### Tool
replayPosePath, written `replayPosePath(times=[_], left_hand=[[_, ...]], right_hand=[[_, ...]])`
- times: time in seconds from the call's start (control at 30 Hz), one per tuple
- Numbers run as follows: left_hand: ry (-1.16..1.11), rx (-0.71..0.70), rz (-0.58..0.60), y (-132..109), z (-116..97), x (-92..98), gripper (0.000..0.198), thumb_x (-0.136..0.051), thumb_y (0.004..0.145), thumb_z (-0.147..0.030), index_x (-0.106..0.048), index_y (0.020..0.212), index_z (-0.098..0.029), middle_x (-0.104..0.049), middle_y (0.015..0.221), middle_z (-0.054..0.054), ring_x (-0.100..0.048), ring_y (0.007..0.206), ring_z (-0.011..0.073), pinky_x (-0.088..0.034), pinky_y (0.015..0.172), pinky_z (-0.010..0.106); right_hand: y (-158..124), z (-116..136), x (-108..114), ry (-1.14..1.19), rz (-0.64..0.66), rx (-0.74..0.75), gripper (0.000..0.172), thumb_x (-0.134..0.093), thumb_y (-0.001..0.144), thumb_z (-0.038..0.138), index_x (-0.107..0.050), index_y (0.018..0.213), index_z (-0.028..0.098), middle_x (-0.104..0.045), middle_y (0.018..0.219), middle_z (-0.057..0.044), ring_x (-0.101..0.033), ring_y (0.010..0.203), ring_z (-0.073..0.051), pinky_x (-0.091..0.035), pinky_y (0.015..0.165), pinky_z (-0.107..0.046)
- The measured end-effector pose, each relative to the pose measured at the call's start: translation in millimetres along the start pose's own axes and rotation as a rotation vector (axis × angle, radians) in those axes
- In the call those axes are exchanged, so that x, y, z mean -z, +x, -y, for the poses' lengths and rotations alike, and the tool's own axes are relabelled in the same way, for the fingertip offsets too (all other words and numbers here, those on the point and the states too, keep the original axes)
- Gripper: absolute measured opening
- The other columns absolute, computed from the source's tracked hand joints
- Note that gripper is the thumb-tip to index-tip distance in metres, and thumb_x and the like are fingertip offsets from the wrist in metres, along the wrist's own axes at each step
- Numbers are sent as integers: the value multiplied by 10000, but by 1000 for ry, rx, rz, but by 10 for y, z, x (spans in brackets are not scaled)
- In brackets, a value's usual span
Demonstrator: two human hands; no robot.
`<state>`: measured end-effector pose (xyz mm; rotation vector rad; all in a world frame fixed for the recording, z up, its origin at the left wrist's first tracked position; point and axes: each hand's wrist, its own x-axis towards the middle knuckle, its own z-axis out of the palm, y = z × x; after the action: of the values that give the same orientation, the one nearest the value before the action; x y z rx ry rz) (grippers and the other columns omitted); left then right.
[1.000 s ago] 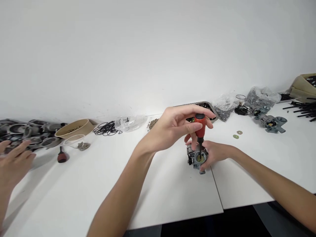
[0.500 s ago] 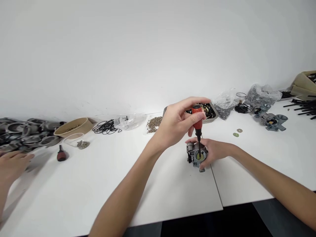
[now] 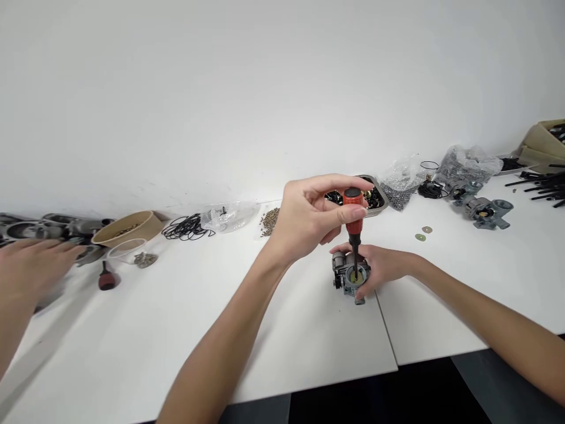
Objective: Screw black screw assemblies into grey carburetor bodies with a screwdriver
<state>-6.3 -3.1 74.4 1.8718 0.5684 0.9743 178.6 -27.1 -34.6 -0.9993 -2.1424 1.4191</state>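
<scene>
My left hand (image 3: 315, 215) is closed around the red handle of a screwdriver (image 3: 354, 227), thumb and fingers at its sides and the index finger reaching over the black cap. The screwdriver stands upright, its tip down in the round bore of a carburetor (image 3: 341, 277), where a yellowish disc shows. My right hand (image 3: 382, 268) grips the carburetor from the right, thumb at the front and fingers behind, and keeps it on the white table. Two small thin discs (image 3: 420, 237) lie to the right of it.
Another person's hand (image 3: 37, 268) reaches in at left, by a pile of metal castings (image 3: 33, 227). Behind my hands are a tray of dark parts (image 3: 375, 197), small brass parts (image 3: 269, 222) and black rings (image 3: 188, 227). More carburetors (image 3: 488, 213) stand right; a second screwdriver (image 3: 106, 279) lies left.
My left hand's fingers have shifted slightly round the screwdriver handle, while my right hand still holds the carburetor. The other person's hand has moved right, further into view.
</scene>
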Motion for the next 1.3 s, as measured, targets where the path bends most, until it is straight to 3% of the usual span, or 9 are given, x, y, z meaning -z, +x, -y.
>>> replayPosePath(times=[0.37, 0.5, 0.6, 0.73, 0.83, 0.97, 1.1, 1.23, 1.3], left_hand=[[-38, -91, 289, -19, -135, 200, 241, -608, 860, -266, -706, 1043, -144, -705, 929, 107, -672, 695, 152, -522, 481, 211], [-11, -130, 214, -27, -111, 172, 184, -705, 782, -288, -725, 916, -163, -696, 890, 88, -664, 675, 150, -476, 440, 200], [1, -140, 168, -39, -93, 125, 275, -726, 762, -277, -719, 1024, -193, -687, 768, 54, -666, 664, 165, -423, 395, 197], [-56, -86, 267, -51, -113, 121, 315, -633, 836, -266, -678, 1134, -177, -705, 870, 87, -665, 668, 161, -446, 410, 208], [-101, -91, 300, -43, -133, 146, 233, -598, 861, -283, -686, 1041, -164, -688, 945, 105, -652, 671, 144, -476, 442, 215], [-59, -113, 320, -39, -161, 156, 159, -715, 773, -276, -697, 897, -179, -659, 945, 87, -648, 690, 144, -500, 494, 230], [-46, -54, 296, -66, -195, 140, 227, -678, 806, -229, -682, 1030, -192, -668, 880, 69, -651, 678, 146, -458, 456, 213], [-80, -45, 364, -80, -212, 169, 143, -628, 832, -205, -672, 963, -165, -672, 921, 92, -656, 710, 153, -484, 497, 227], [-77, -48, 385, -73, -221, 187, 88, -664, 804, -190, -663, 886, -160, -651, 974, 90, -649, 734, 143, -526, 586, 253]], right_hand=[[-10, -23, 1, -35, -14, -14, 919, -867, 595, 377, -399, 1371, 222, -574, 1156, -62, -583, 1027, -211, -504, 867, -317], [-10, -43, 7, -28, 6, -10, 897, -858, 611, 386, -394, 1362, 226, -558, 1205, -68, -573, 1055, -213, -498, 885, -317], [-10, -19, 9, -32, 6, -19, 914, -855, 616, 384, -377, 1382, 242, -560, 1206, -63, -568, 1075, -216, -491, 905, -321], [-9, 17, 11, -51, 1, -5, 855, -858, 605, 388, -434, 1333, 240, -550, 1227, -65, -539, 1132, -236, -479, 936, -327], [-11, 14, 16, -36, 3, -6, 857, -858, 605, 392, -430, 1331, 233, -571, 1186, -61, -554, 1105, -231, -485, 926, -328], [-4, -18, 3, -33, 7, -37, 857, -854, 612, 400, -429, 1336, 231, -591, 1148, -60, -580, 1045, -220, -492, 906, -331], [-7, -20, -10, -45, 11, -19, 960, -854, 615, 398, -356, 1421, 240, -567, 1234, -79, -547, 1133, -242, -471, 965, -362], [-128, 182, 172, -169, -22, -10, 1031, -848, 606, 433, -315, 1474, 271, -457, 1406, -107, -452, 1273, -297, -426, 1036, -428], [-240, 430, 348, -227, -108, 43, 944, -818, 648, 448, -355, 1458, 305, -443, 1429, -87, -425, 1302, -298, -403, 1060, -461]])
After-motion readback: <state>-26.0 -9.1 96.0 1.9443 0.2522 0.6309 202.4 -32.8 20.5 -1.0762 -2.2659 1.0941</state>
